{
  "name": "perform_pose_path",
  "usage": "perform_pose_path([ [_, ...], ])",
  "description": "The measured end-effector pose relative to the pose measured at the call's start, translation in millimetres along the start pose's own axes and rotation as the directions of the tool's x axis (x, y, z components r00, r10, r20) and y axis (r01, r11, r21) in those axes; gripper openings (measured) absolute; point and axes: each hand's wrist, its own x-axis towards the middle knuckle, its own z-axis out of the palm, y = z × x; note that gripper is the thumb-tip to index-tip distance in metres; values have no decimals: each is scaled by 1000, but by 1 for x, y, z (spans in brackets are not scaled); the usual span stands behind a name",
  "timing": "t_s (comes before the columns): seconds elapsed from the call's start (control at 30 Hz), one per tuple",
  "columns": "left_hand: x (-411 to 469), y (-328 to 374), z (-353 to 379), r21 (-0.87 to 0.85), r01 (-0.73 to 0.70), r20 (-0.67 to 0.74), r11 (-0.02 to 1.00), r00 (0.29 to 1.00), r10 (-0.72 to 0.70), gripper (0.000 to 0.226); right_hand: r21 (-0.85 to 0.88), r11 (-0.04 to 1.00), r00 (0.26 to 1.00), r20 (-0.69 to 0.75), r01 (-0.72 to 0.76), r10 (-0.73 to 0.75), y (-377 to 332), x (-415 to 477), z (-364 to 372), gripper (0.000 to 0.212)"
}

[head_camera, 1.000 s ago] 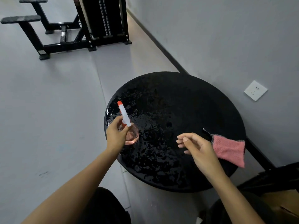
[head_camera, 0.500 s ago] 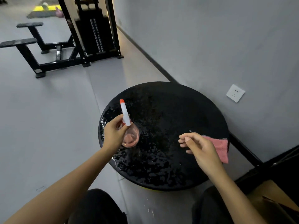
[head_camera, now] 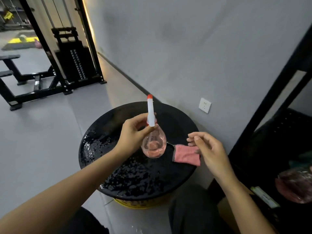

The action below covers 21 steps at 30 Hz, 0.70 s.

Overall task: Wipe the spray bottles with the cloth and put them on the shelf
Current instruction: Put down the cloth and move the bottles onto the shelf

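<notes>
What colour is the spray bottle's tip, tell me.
The tip is orange-red; head view shows it best.

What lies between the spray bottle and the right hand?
In the head view, the pink cloth lies on the black table between the spray bottle and the right hand, partly hidden by that hand.

hands: we see left hand [head_camera: 133,135] and right hand [head_camera: 211,149] bare, forearms [head_camera: 67,191] bare too | legs: dark trousers [head_camera: 190,210] on both knees

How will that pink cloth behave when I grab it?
Probably floppy: the pink cloth lies flat, so it should drape. Likely light, since it looks thin. The table glistens as if wet, so the cloth may be damp and cling.
</notes>
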Motion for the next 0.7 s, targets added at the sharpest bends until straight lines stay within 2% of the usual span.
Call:
perform_pose_path([
  [0.23, -2, 50, 77, -106, -81, 167, 991, 981, 98, 19, -35, 999, 989, -144, 34, -39, -21, -31, -75, 19],
  [0.37, -12, 75, 126, -210, -55, 287, 976, 951, 116, 22, -77, 996, 972, -230, 33, -50, -29, -53, -123, 19],
  [0.53, -28, 98, 191, -325, -14, 441, 946, 882, 165, 24, -94, 995, 934, -350, 34, -65, -36, -88, -182, 19],
  [0.7, -45, 117, 256, -349, 19, 589, 937, 782, 203, 17, -116, 993, 876, -479, 8, -63, -36, -117, -232, 21],
])
